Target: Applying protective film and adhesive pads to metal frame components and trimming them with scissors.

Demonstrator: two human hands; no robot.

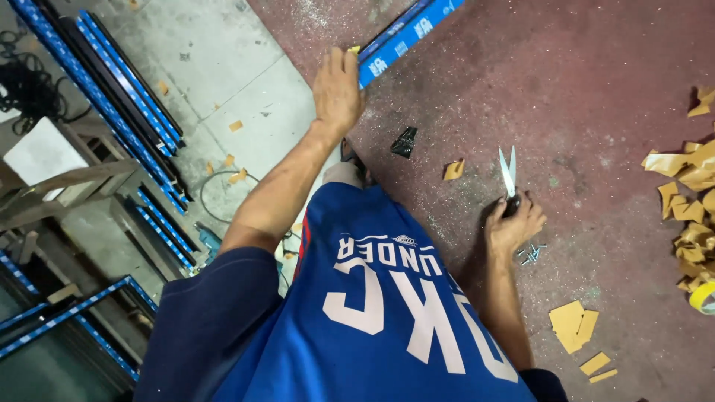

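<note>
My left hand (337,91) is stretched forward and grips the near end of a long blue-wrapped bar (406,33) that lies on the dark red floor. A bit of yellow tape shows at my fingertips. My right hand (512,225) rests low on the floor and holds a pair of scissors (508,173), blades slightly apart and pointing away from me. A few small screws (530,254) lie just beside that hand. My blue shirt fills the bottom of the view.
Brown paper scraps (690,201) pile up at the right, with a yellow tape roll (704,296) and more pieces (572,324) nearby. A black scrap (404,141) lies between my hands. Several blue-wrapped bars (123,93) and frames lie at left by a wooden stool (52,175).
</note>
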